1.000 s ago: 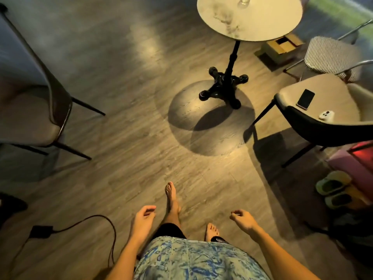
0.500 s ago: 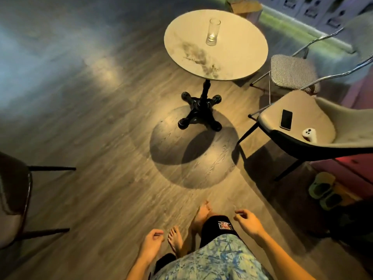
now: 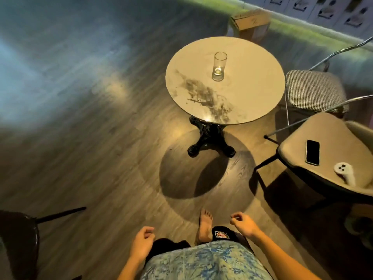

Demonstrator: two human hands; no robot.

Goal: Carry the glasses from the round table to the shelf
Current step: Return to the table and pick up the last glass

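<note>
1. One glass (image 3: 219, 66) stands upright on the round table (image 3: 252, 93), straight ahead of both hands and well beyond them, slightly nearer the line of the right hand (image 3: 243, 224) than that of the left hand (image 3: 142, 242).
2. Change noted: a second ago the table top was cut off at the upper edge of the view and only the foot of the glass showed. Now the whole top and the whole glass are in view and sit lower in the frame. The person has evidently walked toward the table.
3. Both hands remain low at the waist, fingers loosely curled, holding nothing. Neither has begun to reach.
4. A chair (image 3: 323, 138) ahead and to the outer side of the right hand carries a phone (image 3: 312, 152) and a white controller (image 3: 345, 172). Neither is part of the task.
5. Judgement: this is the approach stage. Another step or so appears needed before either hand can take the glass.
6. No shelf is in view, so the carrying route cannot be assessed.
</note>
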